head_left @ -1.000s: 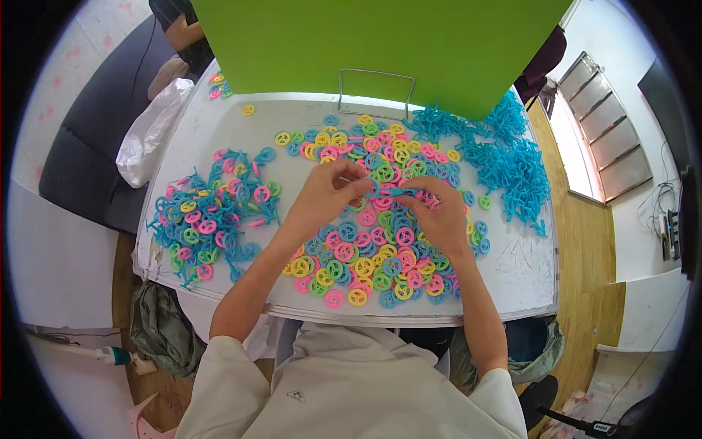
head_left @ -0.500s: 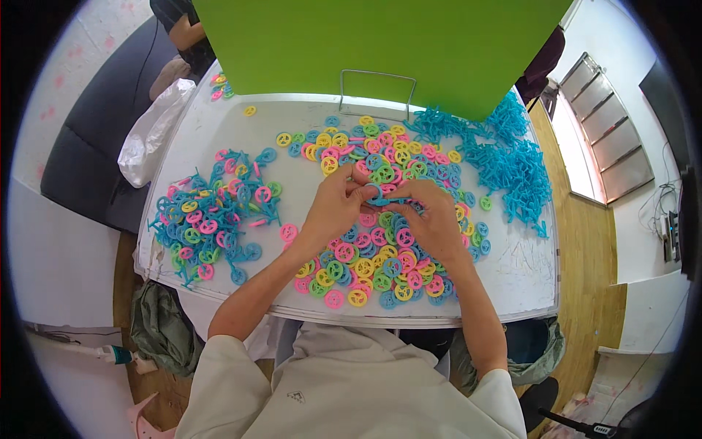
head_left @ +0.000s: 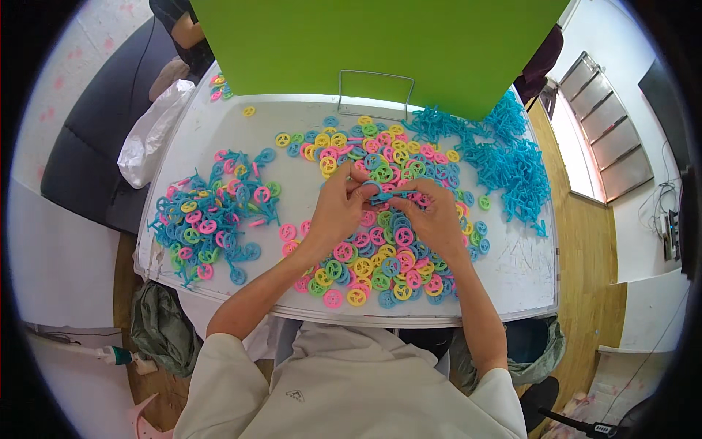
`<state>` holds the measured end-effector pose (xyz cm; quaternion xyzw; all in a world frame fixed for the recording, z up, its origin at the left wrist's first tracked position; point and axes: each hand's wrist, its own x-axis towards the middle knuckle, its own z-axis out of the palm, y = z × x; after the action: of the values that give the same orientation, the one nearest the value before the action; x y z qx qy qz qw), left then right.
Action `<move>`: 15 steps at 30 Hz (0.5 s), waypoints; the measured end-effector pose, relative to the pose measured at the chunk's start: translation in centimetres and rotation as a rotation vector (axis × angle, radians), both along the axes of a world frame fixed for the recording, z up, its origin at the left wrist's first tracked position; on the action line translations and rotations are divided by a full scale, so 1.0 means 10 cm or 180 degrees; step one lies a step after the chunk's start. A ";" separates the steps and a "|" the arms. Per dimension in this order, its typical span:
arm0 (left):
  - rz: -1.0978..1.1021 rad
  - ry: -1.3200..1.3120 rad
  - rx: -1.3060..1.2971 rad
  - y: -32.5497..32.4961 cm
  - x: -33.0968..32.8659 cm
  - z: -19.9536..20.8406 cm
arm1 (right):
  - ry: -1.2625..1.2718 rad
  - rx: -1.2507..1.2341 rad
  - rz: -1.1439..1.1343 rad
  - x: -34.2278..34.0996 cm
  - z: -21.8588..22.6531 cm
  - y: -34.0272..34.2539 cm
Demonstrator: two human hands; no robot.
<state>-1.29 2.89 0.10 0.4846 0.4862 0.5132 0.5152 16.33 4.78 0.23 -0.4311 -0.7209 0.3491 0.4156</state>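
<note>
My left hand [head_left: 338, 208] is closed, pinching a small blue plastic wheel between thumb and fingertips above the middle of the table. Facing it, my right hand [head_left: 435, 223] pinches a thin blue branched plastic stem [head_left: 387, 196]. Stem and wheel meet between my fingertips; whether they are joined I cannot tell. Under both hands spreads a pile of small spoked wheels [head_left: 380, 256] in pink, yellow, green and blue. At the left lies a heap of blue stems with coloured wheels on them [head_left: 208, 219].
Loose blue stems [head_left: 508, 164] are heaped at the far right of the white table [head_left: 512, 285]. A green panel [head_left: 380, 51] stands along the far edge, a wire handle [head_left: 376, 72] before it. A white bag [head_left: 150, 139] hangs at the left. Another person's arm [head_left: 186, 33] shows far left.
My right fingers have drawn slightly apart from my left, so more of the blue stem shows between them. The piles look the same.
</note>
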 end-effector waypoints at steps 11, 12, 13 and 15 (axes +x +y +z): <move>0.0138 0.0351 0.0703 0.03 0.00 -0.13 | -0.0069 0.0127 -0.0163 -0.05 0.04 -0.03; 0.0139 0.0350 0.0705 0.03 -0.01 -0.12 | -0.0003 0.0035 -0.0038 -0.04 0.06 -0.01; 0.0106 0.0109 0.0363 0.03 0.00 -0.06 | 0.0060 -0.0058 0.0082 -0.02 0.07 -0.01; 0.0070 -0.0135 0.0020 0.02 0.01 -0.03 | 0.0082 -0.0284 0.0082 -0.01 0.05 0.00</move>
<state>-1.22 3.11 -0.17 0.4698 0.4789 0.5305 0.5181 16.28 4.79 0.72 -0.4353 -0.7046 0.3917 0.4007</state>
